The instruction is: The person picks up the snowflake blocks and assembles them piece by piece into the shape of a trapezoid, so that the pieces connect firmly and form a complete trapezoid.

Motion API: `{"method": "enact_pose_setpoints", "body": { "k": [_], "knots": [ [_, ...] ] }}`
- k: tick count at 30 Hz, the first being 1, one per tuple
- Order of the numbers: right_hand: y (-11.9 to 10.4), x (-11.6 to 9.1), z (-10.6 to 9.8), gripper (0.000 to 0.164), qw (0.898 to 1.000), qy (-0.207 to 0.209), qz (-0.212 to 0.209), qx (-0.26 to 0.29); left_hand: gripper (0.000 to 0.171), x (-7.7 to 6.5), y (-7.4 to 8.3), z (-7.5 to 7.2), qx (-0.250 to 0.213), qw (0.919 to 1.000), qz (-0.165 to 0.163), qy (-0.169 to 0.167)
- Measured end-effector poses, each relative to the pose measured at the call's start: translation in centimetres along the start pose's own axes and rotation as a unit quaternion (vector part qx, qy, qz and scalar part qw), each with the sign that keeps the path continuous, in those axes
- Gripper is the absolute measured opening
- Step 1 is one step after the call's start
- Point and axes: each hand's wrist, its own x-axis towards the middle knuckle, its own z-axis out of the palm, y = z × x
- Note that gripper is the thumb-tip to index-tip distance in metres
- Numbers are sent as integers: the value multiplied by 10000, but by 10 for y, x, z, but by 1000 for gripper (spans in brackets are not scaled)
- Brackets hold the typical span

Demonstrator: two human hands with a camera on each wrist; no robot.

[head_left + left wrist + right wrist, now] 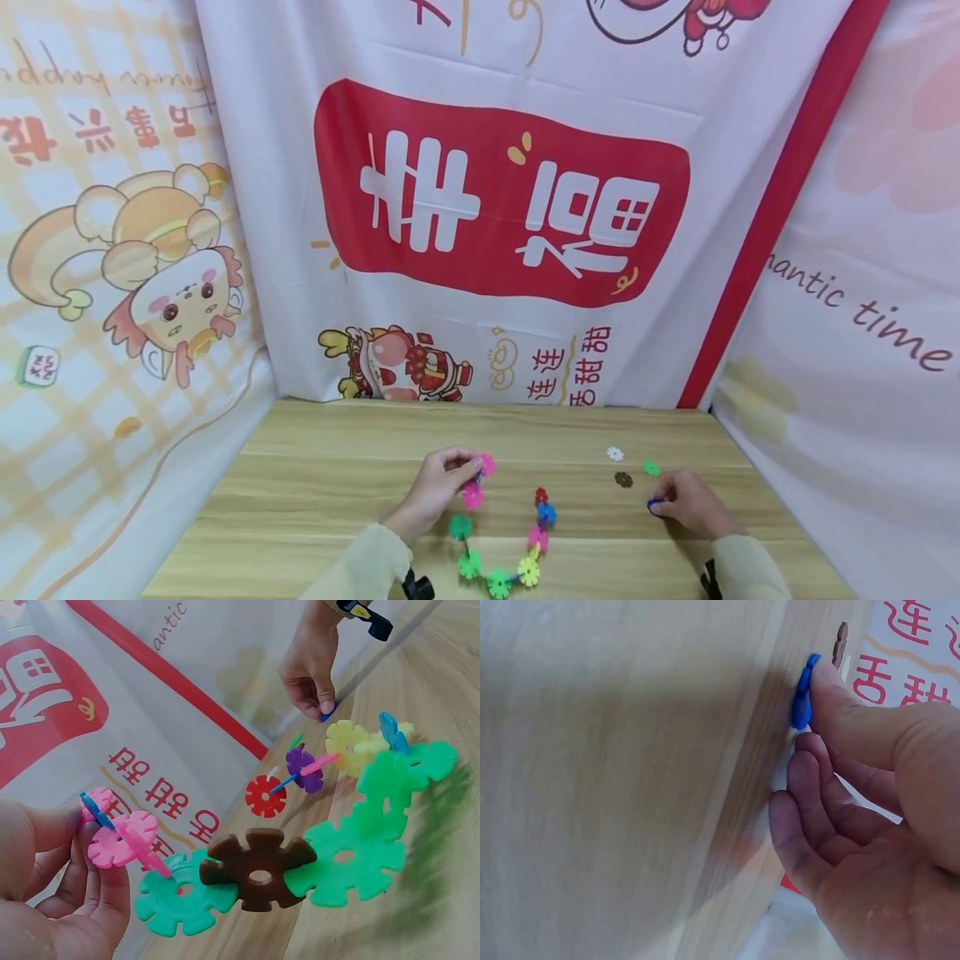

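Note:
A U-shaped chain of notched plastic flower discs [498,583] hangs from my left hand [431,492], which pinches its pink end between thumb and fingers. In the left wrist view the near stretch runs from pink discs [124,838] through teal and a brown disc [259,871] to green. Yellow, purple and a red disc [265,796] follow toward the far end. Over on the right, my right hand [693,504] pinches a loose blue flower disc [802,697] by its edge, close to the tabletop. Whether the blue disc touches the wood I cannot tell.
Near my right hand lie a white disc [615,453], a brown disc [623,480] and a green disc [651,468]. The wooden table [315,467] is bounded by printed cloth [495,350] at the back and both sides.

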Motion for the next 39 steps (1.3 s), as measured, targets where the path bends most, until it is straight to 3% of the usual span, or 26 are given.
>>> {"method": "enact_pose_setpoints", "body": {
  "k": [7, 15, 25, 30, 39],
  "knots": [
    [-13, 3, -5, 18, 9999, -92, -105, 49, 30, -1, 1, -5, 166, 9999, 32, -10],
    [-77, 20, -3, 7, 9922, -599, -1040, 340, 30, -1, 0, -9, 342, 9993, -10, -133],
    [-148, 49, 27, 6, 9776, -930, -1635, 945, 28, -3, 5, -4, 296, 9991, 28, -304],
    [-170, 54, 43, 7, 9717, -782, -1902, 1167, 28, -7, 7, 0, 257, 9987, -5, -449],
    [-197, 61, 70, 6, 9564, -501, -2358, 1648, 29, -10, 5, 0, 130, 9991, 32, -396]
  ]
}}
